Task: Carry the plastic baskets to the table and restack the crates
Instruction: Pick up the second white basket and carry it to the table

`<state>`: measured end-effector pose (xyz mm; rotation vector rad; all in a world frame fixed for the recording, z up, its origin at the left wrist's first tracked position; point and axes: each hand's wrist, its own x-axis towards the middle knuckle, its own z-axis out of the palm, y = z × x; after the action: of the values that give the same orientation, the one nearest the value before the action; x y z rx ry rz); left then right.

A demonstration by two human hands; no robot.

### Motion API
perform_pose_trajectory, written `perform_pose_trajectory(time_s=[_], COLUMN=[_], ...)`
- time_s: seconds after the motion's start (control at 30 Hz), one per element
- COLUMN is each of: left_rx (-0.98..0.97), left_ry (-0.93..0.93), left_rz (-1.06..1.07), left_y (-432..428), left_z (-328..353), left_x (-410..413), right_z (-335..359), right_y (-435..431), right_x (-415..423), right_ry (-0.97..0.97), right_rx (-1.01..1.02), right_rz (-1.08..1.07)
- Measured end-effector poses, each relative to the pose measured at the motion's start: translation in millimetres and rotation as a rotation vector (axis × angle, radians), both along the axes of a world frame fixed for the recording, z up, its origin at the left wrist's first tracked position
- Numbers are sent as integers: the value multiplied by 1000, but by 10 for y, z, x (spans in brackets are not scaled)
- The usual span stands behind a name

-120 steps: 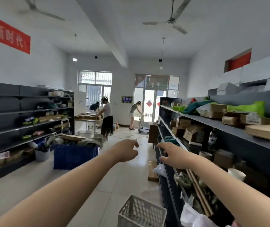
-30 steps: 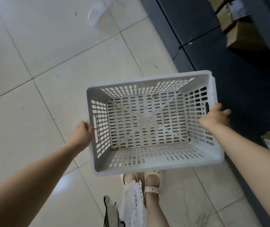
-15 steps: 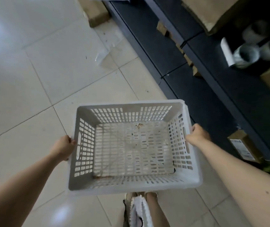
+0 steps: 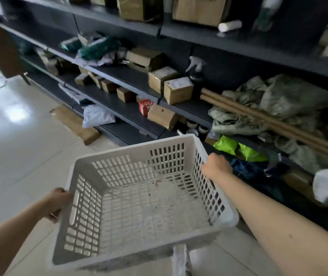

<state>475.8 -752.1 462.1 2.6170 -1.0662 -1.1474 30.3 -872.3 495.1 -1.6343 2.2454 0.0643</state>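
while i hold the white plastic basket (image 4: 139, 166) out in front of me above the floor (image 4: 19, 156), my left hand (image 4: 56, 202) curls round its near-left end and my right hand (image 4: 215, 166) grips the far-right end. its long axis runs hand to hand, slanting toward the dark shelving (image 4: 119, 73) on the right, which my right hand is nearer. no table shows; i'd guess i turn away leftward.

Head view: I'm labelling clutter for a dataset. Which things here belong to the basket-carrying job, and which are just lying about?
Job in hand: white plastic basket, left hand and right hand holding its side rims.
Lying about: cardboard boxes, green bag, cardboard tubes and grey sacks on the dark shelving; white parcel; flat carton on the floor.
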Motion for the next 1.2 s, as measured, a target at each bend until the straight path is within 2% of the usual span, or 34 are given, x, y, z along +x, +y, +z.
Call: perform_pose_trajectory(time_s=[0.27, 0.43, 0.53, 0.77, 0.97, 1.1, 1.2], left_rx=[-217, -385, -451, -565, -616, -576, -505], left_ry=[-98, -132, -67, 41, 152, 209, 287], left_rz=[-356, -539, -621, -782, -933, -1022, -1073], left_y=[90, 209, 293, 688, 1134, 1407, 1524], left_z=[1736, 2628, 2959, 3328, 3347, 3263, 3160], left_x=[-556, -1476, -2084, -3793, -5509, -6588, -7381], right_z=[1386, 2060, 2322, 3037, 3233, 3242, 3210], right_y=[1478, 2404, 2812, 4233, 5457, 6039, 6353], right_x=[-936, -1763, -2305, -3704, -4910, -5574, -6064], right_ry=[-136, -145, -144, -210, -110, -26, -58], right_rx=[-175, -249, -271, -386, -482, -474, -496], right_rz=[-322, -427, -472, -701, -873, -1007, -1138])
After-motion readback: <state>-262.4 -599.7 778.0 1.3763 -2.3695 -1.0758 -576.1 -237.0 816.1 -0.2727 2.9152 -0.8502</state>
